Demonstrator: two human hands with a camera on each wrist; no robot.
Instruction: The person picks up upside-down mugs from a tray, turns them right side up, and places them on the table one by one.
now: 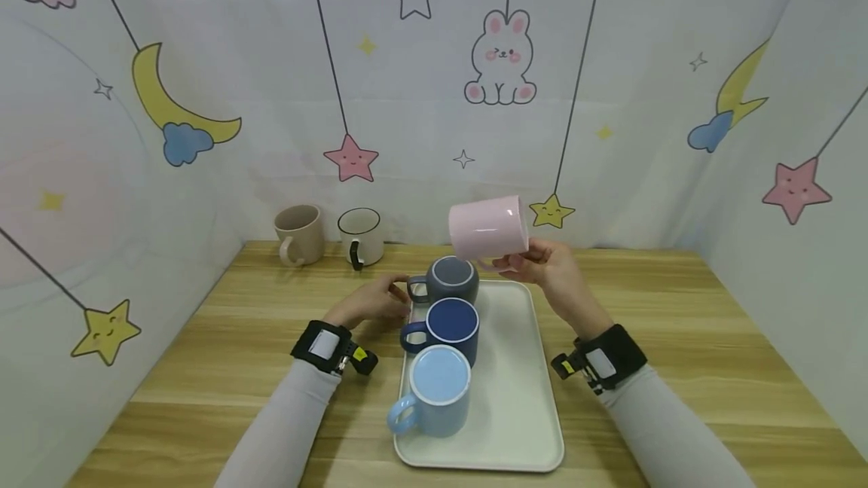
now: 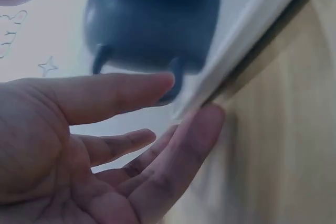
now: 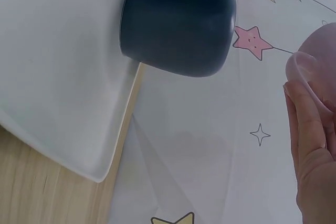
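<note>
My right hand (image 1: 549,269) grips a pink mug (image 1: 487,228) by its handle side and holds it tipped sideways above the far part of a white tray (image 1: 505,428). In the right wrist view, the fingers (image 3: 310,124) lie along the pink mug (image 3: 323,66). My left hand (image 1: 373,301) is at the tray's far left, next to the handle of a dark grey mug (image 1: 453,288). Its thumb overlaps that handle in the left wrist view, with the fingers (image 2: 178,166) spread below by the tray rim. A navy mug (image 1: 453,330) and a light blue mug (image 1: 439,390) stand upside down nearer me, handles leftward.
A beige mug (image 1: 301,236) and a white mug (image 1: 362,236) with black rim and handle stand upright at the table's back left. Behind the wooden table (image 1: 651,352) hangs a printed curtain (image 1: 420,96), with more pale wall at both sides.
</note>
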